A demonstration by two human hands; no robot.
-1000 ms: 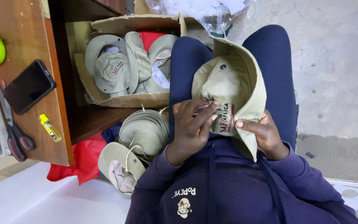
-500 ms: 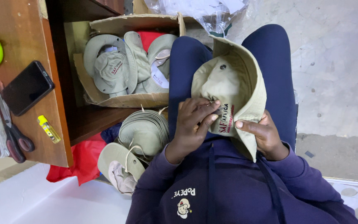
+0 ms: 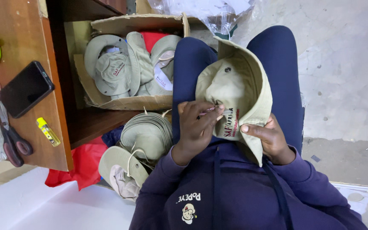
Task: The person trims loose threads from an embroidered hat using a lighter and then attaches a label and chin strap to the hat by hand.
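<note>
The hat (image 3: 235, 91) lies upside down on my lap, brim up. My right hand (image 3: 269, 138) grips its near brim; my left hand (image 3: 196, 127) pinches something small at the crown edge. Best keep the fabric taut and fingertips close.

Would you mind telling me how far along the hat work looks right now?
Looks done: hard to say; a stack of hats sits beside the person's leg. In hand: the right hand holds a khaki hat by its brim on the lap while the left hand pinches at its inside. Possibly left: more hats fill the cardboard box.
</note>
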